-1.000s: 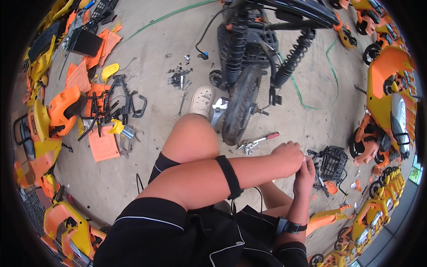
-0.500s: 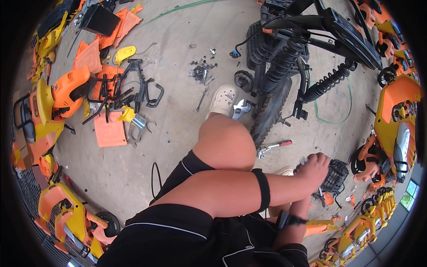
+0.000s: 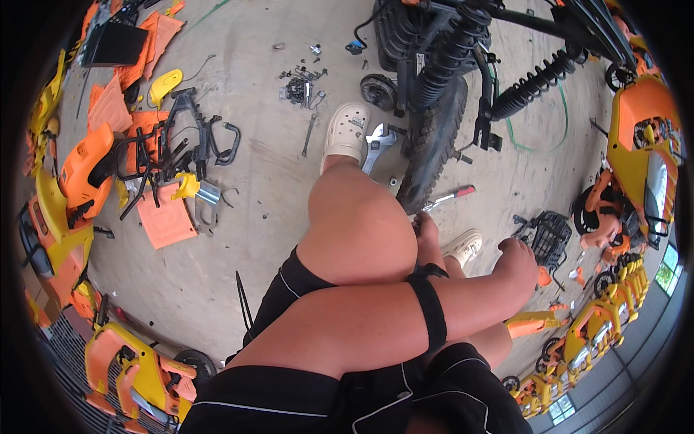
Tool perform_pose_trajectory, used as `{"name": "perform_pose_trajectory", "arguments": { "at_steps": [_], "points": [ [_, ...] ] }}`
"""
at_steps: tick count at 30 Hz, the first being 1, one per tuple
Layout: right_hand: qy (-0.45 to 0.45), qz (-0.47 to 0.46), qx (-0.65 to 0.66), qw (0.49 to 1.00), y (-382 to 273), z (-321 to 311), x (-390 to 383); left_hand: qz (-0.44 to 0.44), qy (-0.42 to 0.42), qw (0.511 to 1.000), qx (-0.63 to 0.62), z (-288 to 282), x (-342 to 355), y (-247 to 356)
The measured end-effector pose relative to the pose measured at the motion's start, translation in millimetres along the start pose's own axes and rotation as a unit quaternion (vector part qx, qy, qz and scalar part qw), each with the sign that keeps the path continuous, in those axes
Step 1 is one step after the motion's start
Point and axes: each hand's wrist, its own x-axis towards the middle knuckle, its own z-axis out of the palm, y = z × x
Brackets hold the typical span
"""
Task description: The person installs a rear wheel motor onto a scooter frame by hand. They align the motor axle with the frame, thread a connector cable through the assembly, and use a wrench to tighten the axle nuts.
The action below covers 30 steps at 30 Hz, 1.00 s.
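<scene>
My left forearm crosses the lower middle to my left hand (image 3: 516, 263), whose fingers are curled; whatever they may hold is hidden. Beside my bent knee, my right hand (image 3: 426, 230) reaches down by the bottom of the black knobby tyre (image 3: 434, 155), near a metal ratchet with a red handle (image 3: 457, 194); its fingertips are partly hidden. A large adjustable wrench (image 3: 378, 142) lies beside my pale clog (image 3: 347, 126). Two black coil-spring shocks (image 3: 531, 87) and a dark frame rise above the tyre.
Metal frame parts (image 3: 184, 145) and orange panels (image 3: 165, 220) lie at left, small hardware (image 3: 302, 87) up the middle. Yellow-orange scooters (image 3: 636, 130) line both sides; a black plastic rack (image 3: 549, 239) lies at right, a green strap behind the shocks.
My right hand has moved from beside the left one down toward the tyre's bottom and ratchet. My left hand has separated from it, staying to the right with curled fingers.
</scene>
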Motion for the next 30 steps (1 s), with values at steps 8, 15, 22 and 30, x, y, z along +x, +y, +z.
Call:
{"name": "perform_pose_trajectory", "arguments": {
  "at_steps": [8, 15, 22, 30],
  "points": [
    [-0.112, -0.115, -0.381, 0.91, 23.7, 4.4, -5.7, 0.07, -0.053, 0.995, -0.048, -1.4, -6.0, 2.6],
    [-0.035, -0.005, -0.315, 0.948, 24.4, 21.6, -19.0, 0.068, -0.014, 0.997, -0.043, -5.3, -4.9, 4.0],
    [-0.003, 0.041, -0.203, 0.978, 33.9, 31.8, -17.3, 0.049, -0.017, 0.999, 0.011, -3.8, -4.5, -4.9],
    [0.104, -0.004, -0.202, 0.974, 6.5, -16.8, 2.2, 0.061, -0.023, 0.998, -0.004, -5.1, -1.0, -2.6]
  ]
}}
